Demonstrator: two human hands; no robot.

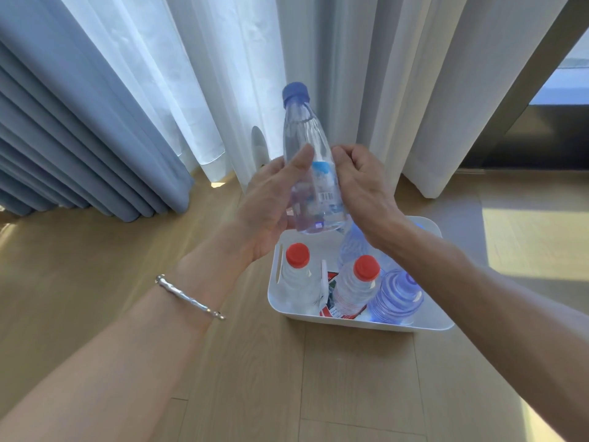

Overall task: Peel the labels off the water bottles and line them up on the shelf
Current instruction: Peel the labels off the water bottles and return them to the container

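A clear water bottle with a blue cap is held upright above the white bin. Its label, pale blue with a barcode, wraps the lower body. My left hand grips the bottle from the left, thumb across the front. My right hand holds the right side at the label, fingers curled round it. In the bin stand two bottles with red caps and ribbed bluish bottles. A loose red and white label lies between them.
The bin sits on a light wood floor. White sheer curtains and blue pleated drapes hang right behind it. A dark window frame stands at the right. A silver bracelet circles my left wrist.
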